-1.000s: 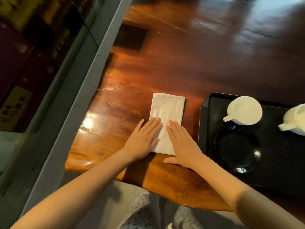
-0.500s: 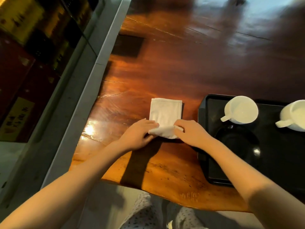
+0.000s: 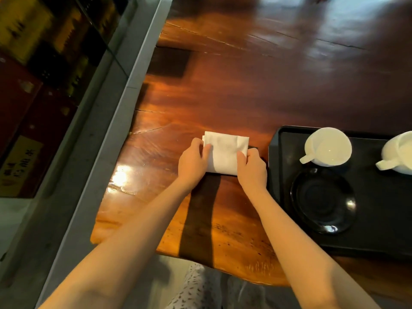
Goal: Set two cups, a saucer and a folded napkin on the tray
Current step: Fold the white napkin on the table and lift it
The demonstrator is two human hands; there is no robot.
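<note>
White napkin [image 3: 225, 153] folded on tabletop [image 3: 223, 85], pinched at sides by left hand [image 3: 193, 162] and right hand [image 3: 253, 169] (both grips closed on cloth); tray [image 3: 379, 230] just beside, holding two cups [image 3: 327, 147] and saucer [image 3: 323, 200].

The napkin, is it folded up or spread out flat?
Folded. The napkin is a small thick rectangle on the wooden table, layered edges showing at its far left corner, left hand and right hand pinching its sides.

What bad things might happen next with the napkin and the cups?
The napkin, pinched only at its sides by the left hand and right hand, might unfold when lifted. Moving it onto the tray, a hand might bump the nearer cup, whose handle sticks out toward them.
</note>
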